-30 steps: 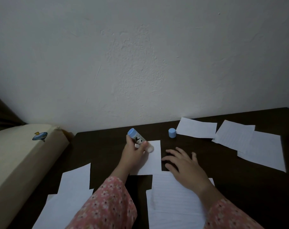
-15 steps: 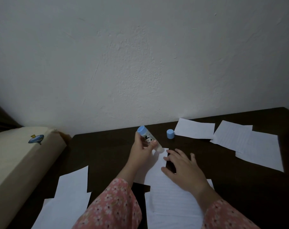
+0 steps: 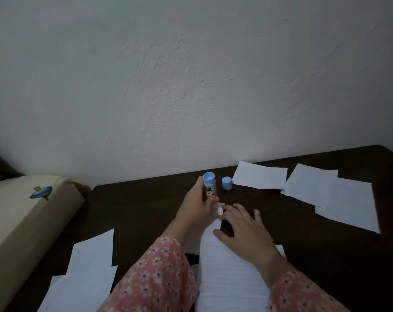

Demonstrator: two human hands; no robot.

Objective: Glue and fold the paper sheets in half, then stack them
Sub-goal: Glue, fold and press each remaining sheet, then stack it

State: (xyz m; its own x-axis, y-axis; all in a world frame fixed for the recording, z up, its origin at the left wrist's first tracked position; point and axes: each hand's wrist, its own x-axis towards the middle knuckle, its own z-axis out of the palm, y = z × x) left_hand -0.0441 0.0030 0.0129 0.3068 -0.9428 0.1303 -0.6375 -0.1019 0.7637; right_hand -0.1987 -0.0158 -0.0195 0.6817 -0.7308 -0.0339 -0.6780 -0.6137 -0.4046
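Nearest you, a lined white sheet point(image 3: 231, 273) lies flat on the dark table point(image 3: 146, 212), long axis running away from you. Your right hand point(image 3: 247, 233) rests on its far end, fingers spread and straight. Just beyond, your left hand point(image 3: 197, 207) grips the glue stick point(image 3: 209, 186), fingers curled round it; it stands near upright, blue base up, tip down at a small paper piece point(image 3: 220, 210). Blue cap point(image 3: 226, 183) sits just beside, more sheets point(image 3: 308, 185) far right.
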